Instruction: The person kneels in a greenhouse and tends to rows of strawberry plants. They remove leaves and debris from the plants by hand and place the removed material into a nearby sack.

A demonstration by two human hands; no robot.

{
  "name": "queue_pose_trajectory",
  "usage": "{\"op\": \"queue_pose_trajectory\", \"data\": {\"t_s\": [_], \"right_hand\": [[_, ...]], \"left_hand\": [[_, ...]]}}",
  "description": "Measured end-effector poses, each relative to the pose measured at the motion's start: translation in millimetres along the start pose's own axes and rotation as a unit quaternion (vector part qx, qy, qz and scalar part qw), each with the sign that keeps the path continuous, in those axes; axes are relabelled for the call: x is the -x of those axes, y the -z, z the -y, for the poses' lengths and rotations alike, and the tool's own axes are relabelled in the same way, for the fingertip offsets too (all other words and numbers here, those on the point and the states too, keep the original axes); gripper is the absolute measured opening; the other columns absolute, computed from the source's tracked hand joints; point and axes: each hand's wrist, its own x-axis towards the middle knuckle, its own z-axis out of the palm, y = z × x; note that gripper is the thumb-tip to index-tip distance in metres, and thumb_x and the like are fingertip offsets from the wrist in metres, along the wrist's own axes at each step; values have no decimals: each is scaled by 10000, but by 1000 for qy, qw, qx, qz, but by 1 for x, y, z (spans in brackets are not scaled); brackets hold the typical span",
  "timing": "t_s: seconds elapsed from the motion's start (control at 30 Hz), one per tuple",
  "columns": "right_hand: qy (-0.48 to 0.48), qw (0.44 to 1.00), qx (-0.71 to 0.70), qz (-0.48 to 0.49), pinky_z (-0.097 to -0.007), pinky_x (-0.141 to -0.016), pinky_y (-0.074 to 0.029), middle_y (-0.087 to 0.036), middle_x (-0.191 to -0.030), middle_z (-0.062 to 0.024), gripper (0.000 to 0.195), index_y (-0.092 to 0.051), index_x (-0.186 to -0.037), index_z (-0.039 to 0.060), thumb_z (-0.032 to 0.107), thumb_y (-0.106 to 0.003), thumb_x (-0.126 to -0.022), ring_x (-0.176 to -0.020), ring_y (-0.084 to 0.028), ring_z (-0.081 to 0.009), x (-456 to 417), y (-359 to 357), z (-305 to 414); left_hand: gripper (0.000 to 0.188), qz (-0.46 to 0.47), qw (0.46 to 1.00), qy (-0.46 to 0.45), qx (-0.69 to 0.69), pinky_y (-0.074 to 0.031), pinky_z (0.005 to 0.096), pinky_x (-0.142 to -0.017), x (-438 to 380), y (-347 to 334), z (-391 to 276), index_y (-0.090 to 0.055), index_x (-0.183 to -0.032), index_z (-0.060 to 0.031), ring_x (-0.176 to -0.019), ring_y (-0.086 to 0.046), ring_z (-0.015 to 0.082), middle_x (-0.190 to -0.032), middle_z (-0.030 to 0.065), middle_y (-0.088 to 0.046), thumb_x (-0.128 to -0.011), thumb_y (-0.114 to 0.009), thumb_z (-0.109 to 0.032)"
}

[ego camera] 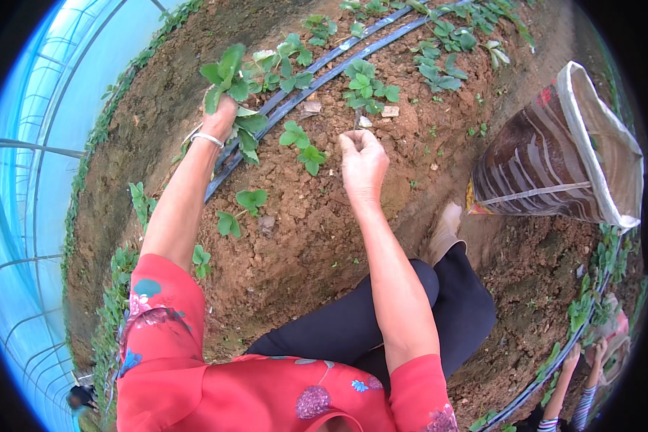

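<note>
My left hand [220, 116], with a bracelet on its wrist, is closed around a bunch of green strawberry leaves [228, 70] over the soil bed. Around it grow more strawberry plants, and two drip irrigation hoses [324, 75] run just beside it. My right hand [365, 164] is over bare soil, its thumb and fingers pinched together on a thin dark stem [358, 119] below a strawberry plant [365, 89]. Small young strawberry plants [311, 157] stand in the soil between my hands.
An open woven sack [540, 162] stands in the furrow at the right, near my boot [447, 227]. A co-worker's hands [571, 359] are by plants at the lower right. Another person [80, 398] is at the far lower left. Plastic greenhouse film [21, 216] curves along the left.
</note>
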Motion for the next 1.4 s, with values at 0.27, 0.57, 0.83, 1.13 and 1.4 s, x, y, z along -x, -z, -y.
{"op": "queue_pose_trajectory", "data": {"t_s": [0.27, 0.57, 0.83, 1.13, 1.4], "right_hand": [[231, 947, 163, 153, -403, -811, -527, -632, -1092, -101, 209, -715, -1050, 113, 207, -655, -874, -981, -641, -296, -23, -13, -9], [244, 819, 450, 258, -445, -899, -512, -621, -1060, -117, 309, -687, -1014, 91, 304, -679, -791, -1032, -622, -308, -41, 10, 27], [193, 915, 332, 120, -451, -771, -511, -683, -887, -134, 239, -669, -913, 70, 288, -724, -832, -878, -661, -334, -50, 39, 16], [37, 999, 3, 20, -300, -645, -473, -634, -698, -57, 121, -708, -904, 49, 166, -689, -882, -637, -568, -145, -40, 2, 11], [247, 853, 398, 228, -422, -782, -536, -645, -1025, -107, 175, -691, -975, 109, 84, -555, -867, -942, -669, -296, -32, -26, 5]], "left_hand": [[147, 232, 958, 134, 105, -496, 303, -650, 64, -17, -19, -613, -976, -89, -708, -570, 137, -848, 17, -602, -901, -670, -201], [488, 325, 928, 171, 65, -503, 307, -886, 91, -44, -10, -582, -1275, -104, -1018, -591, 133, -1186, 16, -627, -826, -764, -155], [410, 433, 889, 41, -144, -492, 311, -871, 90, -32, -23, -628, -1202, -53, -1014, -580, 147, -1141, 79, -644, -871, -684, -290], [565, 342, 931, 126, -28, -441, 324, -946, 93, -47, -22, -560, -1293, -70, -1055, -548, 167, -1180, 44, -611, -799, -759, -255], [501, 329, 918, 216, 39, -445, 307, -923, 77, -36, 3, -583, -1243, -65, -1024, -560, 156, -1103, 26, -625, -777, -734, -168]]}}
